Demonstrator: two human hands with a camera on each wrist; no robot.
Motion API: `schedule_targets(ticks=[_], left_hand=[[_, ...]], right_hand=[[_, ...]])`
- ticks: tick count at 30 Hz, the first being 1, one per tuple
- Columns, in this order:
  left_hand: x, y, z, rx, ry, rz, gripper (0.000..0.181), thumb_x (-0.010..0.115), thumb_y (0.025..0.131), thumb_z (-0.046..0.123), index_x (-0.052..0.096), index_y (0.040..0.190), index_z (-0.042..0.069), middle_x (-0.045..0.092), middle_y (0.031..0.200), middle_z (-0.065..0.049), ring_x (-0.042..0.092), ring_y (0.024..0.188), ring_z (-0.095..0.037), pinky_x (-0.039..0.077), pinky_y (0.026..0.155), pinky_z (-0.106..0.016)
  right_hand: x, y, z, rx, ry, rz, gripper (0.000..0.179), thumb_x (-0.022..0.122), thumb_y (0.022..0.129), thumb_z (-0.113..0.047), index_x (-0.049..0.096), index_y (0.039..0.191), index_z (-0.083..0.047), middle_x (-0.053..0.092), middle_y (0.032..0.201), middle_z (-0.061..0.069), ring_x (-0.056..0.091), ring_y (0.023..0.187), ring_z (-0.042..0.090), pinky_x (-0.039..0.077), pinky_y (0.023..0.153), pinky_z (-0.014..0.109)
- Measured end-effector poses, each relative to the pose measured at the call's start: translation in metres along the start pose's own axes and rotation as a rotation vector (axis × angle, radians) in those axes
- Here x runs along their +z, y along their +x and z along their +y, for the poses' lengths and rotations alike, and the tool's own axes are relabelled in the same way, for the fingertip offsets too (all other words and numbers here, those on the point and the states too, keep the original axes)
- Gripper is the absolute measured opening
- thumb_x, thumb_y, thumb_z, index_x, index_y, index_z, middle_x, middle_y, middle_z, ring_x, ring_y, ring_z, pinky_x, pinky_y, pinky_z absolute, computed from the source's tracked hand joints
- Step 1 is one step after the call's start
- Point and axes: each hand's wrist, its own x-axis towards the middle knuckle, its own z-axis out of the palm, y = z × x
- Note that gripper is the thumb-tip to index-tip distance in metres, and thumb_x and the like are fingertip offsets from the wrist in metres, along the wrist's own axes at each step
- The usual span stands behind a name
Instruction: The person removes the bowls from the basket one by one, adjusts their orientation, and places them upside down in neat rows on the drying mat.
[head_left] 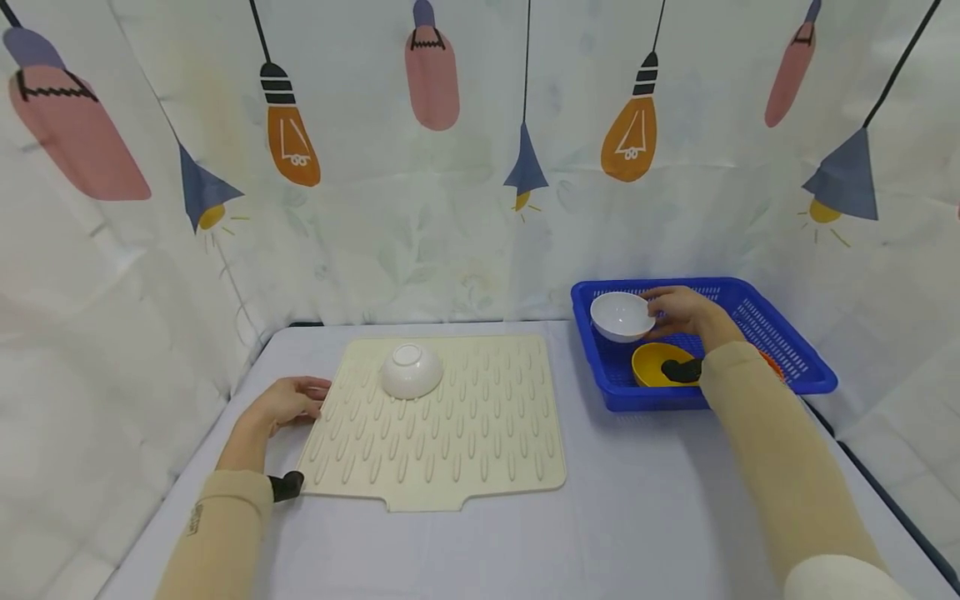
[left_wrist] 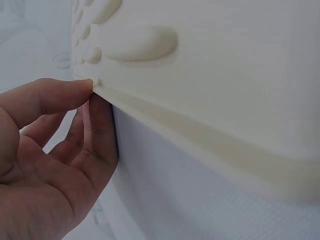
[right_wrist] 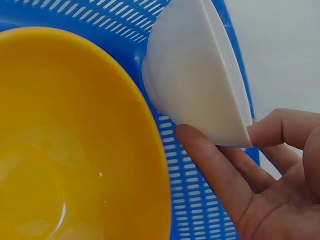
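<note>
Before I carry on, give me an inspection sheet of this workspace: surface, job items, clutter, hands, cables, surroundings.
Surface: white-covered table, with a cream ridged mat on it.
Job items: one white bowl upside down on the mat; a second white bowl held at the blue basket.
Clutter: yellow bowl and a mostly hidden orange item in the basket.
Left hand: pinches the mat's left edge.
Right hand: grips the second bowl by its rim.
Cables: nothing seen.
Surroundings: white backdrop with printed lamps.
</note>
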Motion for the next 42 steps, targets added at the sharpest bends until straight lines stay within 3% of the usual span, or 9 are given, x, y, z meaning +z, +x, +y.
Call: schedule_targets(ticks=[6, 14, 18, 33, 42], left_hand=[[0.002, -0.002, 0.001, 0.004, -0.001, 0.004, 0.07, 0.065, 0.083, -0.015, 0.039, 0.148, -0.013, 0.05, 0.141, -0.032, 0.063, 0.102, -0.024, 0.055, 0.081, -0.035], [0.004, -0.001, 0.0, 0.009, 0.01, 0.015, 0.071, 0.064, 0.081, -0.016, 0.039, 0.148, -0.013, 0.05, 0.14, -0.032, 0.062, 0.102, -0.024, 0.055, 0.081, -0.033], [0.004, 0.001, -0.001, 0.015, 0.016, 0.015, 0.072, 0.065, 0.081, -0.015, 0.039, 0.148, -0.013, 0.05, 0.14, -0.032, 0.062, 0.102, -0.024, 0.055, 0.08, -0.032], [0.005, -0.002, -0.001, 0.032, 0.035, 0.026, 0.07, 0.064, 0.08, -0.015, 0.04, 0.147, -0.014, 0.05, 0.139, -0.033, 0.061, 0.102, -0.025, 0.055, 0.078, -0.031], [0.004, -0.002, 0.0, 0.036, 0.048, 0.022, 0.07, 0.064, 0.081, -0.016, 0.04, 0.147, -0.014, 0.049, 0.14, -0.034, 0.062, 0.101, -0.024, 0.054, 0.078, -0.032]], right_hand=[[-0.002, -0.001, -0.006, -0.024, 0.042, -0.013, 0.064, 0.05, 0.101, -0.002, 0.025, 0.16, 0.003, 0.026, 0.156, 0.033, 0.057, 0.114, 0.045, 0.052, 0.098, 0.052], [0.003, -0.007, -0.019, -0.074, 0.076, -0.033, 0.064, 0.046, 0.1, -0.001, 0.023, 0.16, 0.003, 0.022, 0.158, 0.033, 0.047, 0.126, 0.052, 0.046, 0.103, 0.056], [0.007, -0.014, -0.025, -0.089, 0.051, -0.022, 0.063, 0.047, 0.101, -0.003, 0.025, 0.16, 0.003, 0.024, 0.157, 0.033, 0.049, 0.125, 0.051, 0.046, 0.103, 0.057], [0.032, -0.041, -0.05, -0.143, 0.046, -0.014, 0.06, 0.05, 0.101, -0.006, 0.032, 0.158, -0.001, 0.027, 0.156, 0.03, 0.053, 0.117, 0.042, 0.055, 0.093, 0.05], [0.051, -0.057, -0.06, -0.14, 0.061, -0.023, 0.061, 0.052, 0.098, -0.003, 0.036, 0.157, -0.002, 0.029, 0.156, 0.029, 0.047, 0.125, 0.048, 0.048, 0.1, 0.059]])
